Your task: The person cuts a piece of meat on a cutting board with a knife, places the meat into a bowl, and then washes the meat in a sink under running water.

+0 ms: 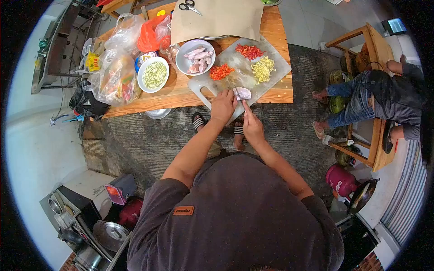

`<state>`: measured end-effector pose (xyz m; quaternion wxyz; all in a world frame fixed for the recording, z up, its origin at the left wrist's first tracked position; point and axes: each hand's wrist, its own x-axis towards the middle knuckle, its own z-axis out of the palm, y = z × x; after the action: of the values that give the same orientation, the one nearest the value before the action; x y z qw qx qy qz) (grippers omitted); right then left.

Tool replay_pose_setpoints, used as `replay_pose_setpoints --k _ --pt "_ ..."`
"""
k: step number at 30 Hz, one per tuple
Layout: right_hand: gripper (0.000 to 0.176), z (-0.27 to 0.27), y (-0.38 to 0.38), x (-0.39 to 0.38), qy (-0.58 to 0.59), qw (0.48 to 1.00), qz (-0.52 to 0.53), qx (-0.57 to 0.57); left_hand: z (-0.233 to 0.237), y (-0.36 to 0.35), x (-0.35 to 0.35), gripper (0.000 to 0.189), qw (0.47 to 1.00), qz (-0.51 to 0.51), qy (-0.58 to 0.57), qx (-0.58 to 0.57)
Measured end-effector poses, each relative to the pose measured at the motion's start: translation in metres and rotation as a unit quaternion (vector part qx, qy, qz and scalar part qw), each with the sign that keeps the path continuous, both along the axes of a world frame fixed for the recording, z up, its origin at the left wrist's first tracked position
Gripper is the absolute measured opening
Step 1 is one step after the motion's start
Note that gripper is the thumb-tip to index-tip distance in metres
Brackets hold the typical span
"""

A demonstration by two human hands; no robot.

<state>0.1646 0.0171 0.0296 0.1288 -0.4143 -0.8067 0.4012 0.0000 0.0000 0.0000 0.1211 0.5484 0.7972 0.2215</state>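
Note:
My left hand (224,106) is at the near edge of the cutting board (204,81), its curled fingertips against a pale pinkish piece of food (243,93). My right hand (253,125) is closed round a knife (238,93), whose thin blade points away from me beside that piece. Much of the knife is hidden by the hand or too small to make out. Farther up the board lie chopped red pieces (249,52), orange-red pieces (221,72) and a heap of pale yellow bits (262,69). Left of them, a white bowl (180,62) holds more pale pinkish pieces.
Another white bowl (140,77) has green shreds in it. Plastic bags (115,77) crowd the wooden table's left side. Scissors (190,6) lie on brown cardboard (217,22) at the back. A person in jeans (348,101) is at a wooden bench (379,144) on the right.

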Motion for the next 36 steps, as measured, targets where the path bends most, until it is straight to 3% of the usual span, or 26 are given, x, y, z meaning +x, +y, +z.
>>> replay_pose_setpoints --k 2,6,8,15,17,33,36 --pt "0.040 0.004 -0.002 0.000 0.009 0.996 -0.067 -0.063 -0.002 0.001 0.001 0.018 1.000 0.008 0.016 0.012" --pt "0.032 -0.020 -0.009 0.007 -0.029 0.997 -0.069 -0.026 0.002 -0.004 0.002 0.019 1.000 0.000 0.005 0.020" --pt "0.032 -0.001 -0.004 -0.003 -0.132 0.988 -0.072 -0.023 0.002 -0.003 0.003 0.019 1.000 0.002 0.013 0.014" --pt "0.031 -0.003 0.006 -0.012 -0.111 0.992 -0.054 -0.016 -0.001 0.000 0.000 0.019 1.000 0.004 0.019 0.020" --pt "0.030 -0.006 0.003 -0.005 -0.037 0.997 -0.073 0.002 0.000 0.000 0.001 0.018 0.999 0.013 0.023 0.017" --pt "0.030 -0.016 0.009 0.004 -0.021 0.998 -0.053 0.012 -0.004 0.001 0.002 0.015 0.998 0.014 0.027 0.058" --pt "0.029 -0.017 0.015 -0.002 -0.030 0.999 -0.040 -0.012 -0.005 0.001 0.001 0.016 0.999 0.014 0.031 0.017"
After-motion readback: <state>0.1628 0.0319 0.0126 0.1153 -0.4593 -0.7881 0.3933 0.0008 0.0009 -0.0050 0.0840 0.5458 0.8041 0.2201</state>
